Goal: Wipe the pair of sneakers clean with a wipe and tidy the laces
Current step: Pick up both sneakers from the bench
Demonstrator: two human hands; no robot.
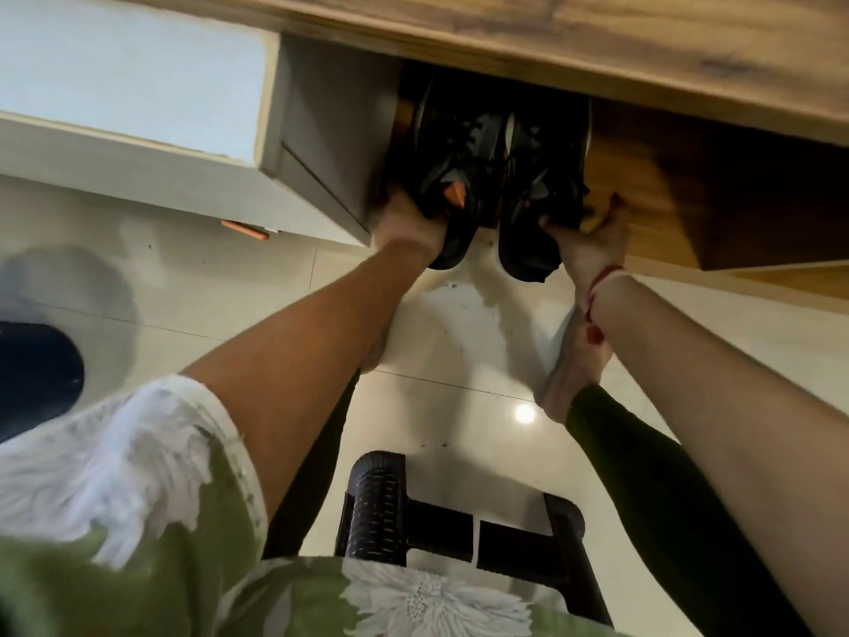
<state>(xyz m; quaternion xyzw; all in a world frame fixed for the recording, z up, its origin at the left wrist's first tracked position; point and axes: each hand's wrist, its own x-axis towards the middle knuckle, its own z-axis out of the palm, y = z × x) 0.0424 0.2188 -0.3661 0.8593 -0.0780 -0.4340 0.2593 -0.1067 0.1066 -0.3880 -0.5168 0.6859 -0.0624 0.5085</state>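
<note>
Black sneakers (464, 144) are sitting side by side in wooden shelf (643, 177), heels outward | left hand (409, 227) is gripping one heel, right hand (588, 246) the other | likely handling light, uppers soft, heels stiff: heels are offering firmest hold.

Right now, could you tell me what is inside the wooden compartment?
Two black sneakers, heels out, the left hand and right hand each gripping one. The wooden top covers their toes and anything behind.
</note>
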